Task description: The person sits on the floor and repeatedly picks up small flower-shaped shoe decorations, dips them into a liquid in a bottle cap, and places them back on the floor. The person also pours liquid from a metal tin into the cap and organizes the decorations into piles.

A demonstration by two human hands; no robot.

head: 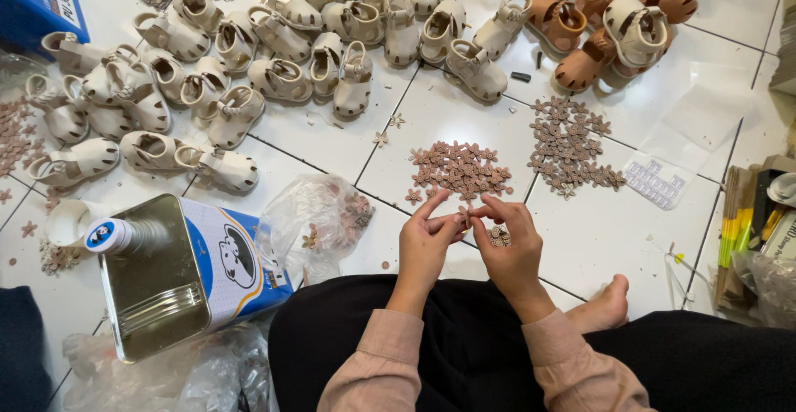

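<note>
- Centrally, small brown flower-shaped piece [464, 213] pinched between fingertips of both hands, held just above white tiled floor [597, 238], in front of lap.
- Left hand [427, 242] closed narrowly on the piece with thumb and forefinger; other fingers curled.
- Right hand [510, 246] meeting it fingertip to fingertip, also gripping the piece; a few more flower pieces [498, 235] cupped in its palm.
- Just beyond the hands, nearer pile of brown flower pieces [458, 170] spread flat on the tiles.
- To the right of that, second larger pile [572, 148], apart from the first.
- Left of the hands, crumpled clear plastic bag [319, 217] with some flower pieces inside.
- Further left, square metal can [178, 275] lying on its side, blue and white label, round cap.
- Far side of floor, many cream sandals [282, 47] scattered in loose rows; tan sandals [597, 22] grouped upper right.
- Bare foot [605, 304] resting on tiles right of the lap.
- Small clear blister sheet [655, 181] near the second pile.
</note>
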